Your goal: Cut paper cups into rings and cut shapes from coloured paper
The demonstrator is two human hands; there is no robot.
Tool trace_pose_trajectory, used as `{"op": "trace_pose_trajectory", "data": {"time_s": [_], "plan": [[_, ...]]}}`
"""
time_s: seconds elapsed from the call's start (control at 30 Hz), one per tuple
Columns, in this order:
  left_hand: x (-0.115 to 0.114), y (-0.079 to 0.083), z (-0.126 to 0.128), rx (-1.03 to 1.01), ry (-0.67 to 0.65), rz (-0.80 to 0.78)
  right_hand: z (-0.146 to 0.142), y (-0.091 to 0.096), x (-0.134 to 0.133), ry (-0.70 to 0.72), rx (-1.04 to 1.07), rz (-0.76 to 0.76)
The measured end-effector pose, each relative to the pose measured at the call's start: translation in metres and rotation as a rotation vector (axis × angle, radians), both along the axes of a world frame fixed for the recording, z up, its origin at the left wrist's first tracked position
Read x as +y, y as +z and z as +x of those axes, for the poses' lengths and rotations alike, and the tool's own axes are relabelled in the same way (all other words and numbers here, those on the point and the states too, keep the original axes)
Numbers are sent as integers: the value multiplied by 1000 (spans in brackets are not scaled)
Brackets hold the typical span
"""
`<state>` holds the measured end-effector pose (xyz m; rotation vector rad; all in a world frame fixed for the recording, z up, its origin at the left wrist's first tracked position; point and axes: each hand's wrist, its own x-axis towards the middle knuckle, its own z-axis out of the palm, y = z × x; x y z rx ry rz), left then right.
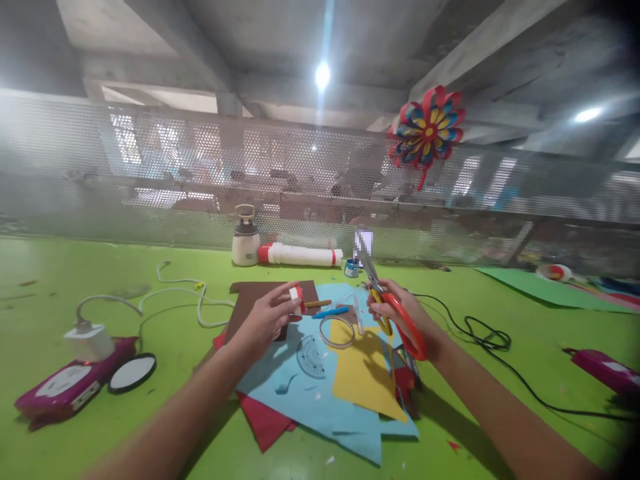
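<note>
My left hand (267,313) pinches a small red and white piece (298,298) between its fingertips, above a brown sheet (260,297). My right hand (400,313) grips scissors with red and yellow handles (400,319), blades pointing up and away. Between the hands lie a light blue sheet (310,387), a yellow sheet (363,373), a clear tape ring (337,331), a blue pen (331,311) and a protractor (311,357). Red sheets (265,423) stick out beneath the blue one.
On the green table (100,433): a magenta device (70,387) with a white charger (89,341) and cable at left, a round mirror (133,372), a white bottle (245,243), a white tube (300,255), a black cable (485,340), another magenta device (605,369). A paper flower (427,130) hangs on the mesh fence.
</note>
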<state>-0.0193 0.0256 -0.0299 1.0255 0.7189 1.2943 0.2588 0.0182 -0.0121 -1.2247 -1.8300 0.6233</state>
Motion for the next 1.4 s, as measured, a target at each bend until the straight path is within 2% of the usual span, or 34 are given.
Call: {"op": "trace_pose_trajectory", "data": {"time_s": [0.1, 0.2, 0.33, 0.47, 0.6, 0.73, 0.93, 1.13, 1.27, 1.4], "plan": [[-3, 4, 0, -31, -14, -4, -5, -12, -5, 35, -20, -15], [-6, 9, 0, -65, -22, 5, -6, -18, -22, 77, -101, -7], [-11, 14, 1, -72, -58, 37, -8, -16, -43, 110, -216, 0], [-16, 18, 3, -72, -67, 55, -12, -11, -52, 85, -273, 8], [-18, 17, 7, -85, -73, 42, -14, -12, -56, 30, -306, 2], [-18, 14, 10, -62, -80, 8, -14, -23, -59, 57, -329, -34], [-21, 15, 15, -15, 59, -30, -17, -36, -59, 90, -339, -84], [-23, 13, 19, -3, 88, -86, -17, -30, -59, 134, -305, -44], [-26, 13, 21, 12, 12, -93, -10, -25, -58, 122, -286, -53], [-25, 12, 22, -18, 11, -111, -10, -22, -57, 99, -348, -78]]}}
